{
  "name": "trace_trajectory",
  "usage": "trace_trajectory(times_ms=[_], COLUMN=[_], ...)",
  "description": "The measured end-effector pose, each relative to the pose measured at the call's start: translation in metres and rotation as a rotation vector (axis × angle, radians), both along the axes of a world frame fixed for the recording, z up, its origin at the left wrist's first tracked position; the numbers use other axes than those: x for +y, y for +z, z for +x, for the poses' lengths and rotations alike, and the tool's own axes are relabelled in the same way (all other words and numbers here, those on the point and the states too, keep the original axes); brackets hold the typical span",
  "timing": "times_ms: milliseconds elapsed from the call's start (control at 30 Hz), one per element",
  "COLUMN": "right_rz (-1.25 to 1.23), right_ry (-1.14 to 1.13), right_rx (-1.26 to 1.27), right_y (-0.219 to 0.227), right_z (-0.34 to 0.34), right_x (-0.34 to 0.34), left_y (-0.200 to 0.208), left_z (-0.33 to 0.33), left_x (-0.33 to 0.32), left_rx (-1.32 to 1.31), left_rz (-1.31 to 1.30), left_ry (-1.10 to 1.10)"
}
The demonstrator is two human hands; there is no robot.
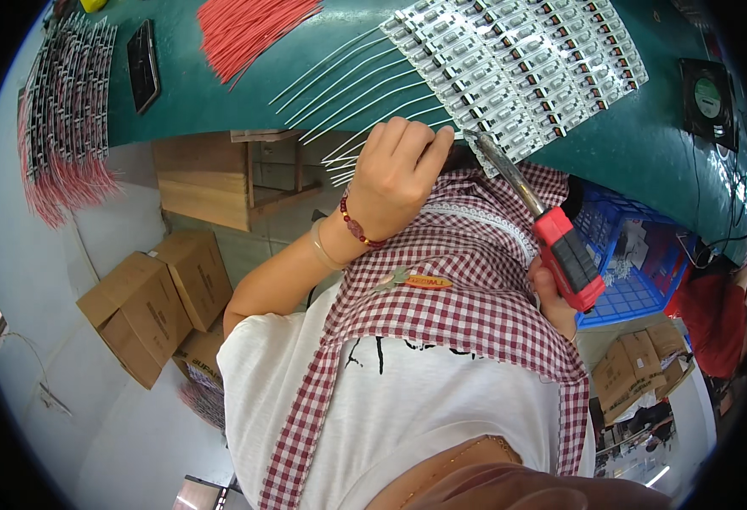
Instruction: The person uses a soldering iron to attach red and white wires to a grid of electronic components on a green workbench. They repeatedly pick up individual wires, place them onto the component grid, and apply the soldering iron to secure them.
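A sheet of small white circuit boards [518,64] lies near the front edge of the green table, with several white wires [348,85] running out from its left side. My left hand [397,174] is closed at the sheet's lower left corner, its fingertips pinching a white wire whose end shows just past them. In my right hand [550,297] is a soldering iron [565,255] with a red and black handle. The iron slants up to the left, and its tip is at the board edge close to my left fingertips. Part of my right hand is hidden behind the handle.
A bundle of red wires [250,34] and a black phone [142,68] lie on the table [195,102]. Wired boards [67,102] hang over its left end. At the right are a black device [707,102] and a blue crate [633,289]. Cardboard boxes [140,310] stand below left.
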State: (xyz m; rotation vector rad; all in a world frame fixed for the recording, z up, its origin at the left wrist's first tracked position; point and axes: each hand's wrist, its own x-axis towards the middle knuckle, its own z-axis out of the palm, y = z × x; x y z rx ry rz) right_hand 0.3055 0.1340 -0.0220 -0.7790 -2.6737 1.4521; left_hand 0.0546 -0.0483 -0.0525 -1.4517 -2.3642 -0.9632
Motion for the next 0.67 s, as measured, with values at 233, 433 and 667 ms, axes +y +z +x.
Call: trace_trajectory(times_ms=[233, 433, 667], right_rz=[-0.093, -0.117, -0.413], right_ry=[-0.117, -0.043, -0.172], right_rx=[0.007, 0.039, 0.034], right_y=[0.000, 0.006, 0.016], right_z=[0.009, 0.006, 0.011], right_x=[0.001, 0.004, 0.001], left_y=[0.002, 0.004, 0.006], left_z=[0.001, -0.001, 0.004], left_x=[0.001, 0.001, -0.004], left_rx=[-0.013, -0.015, -0.008], left_rz=[0.002, -0.013, -0.009], left_ry=[0.009, 0.038, -0.041])
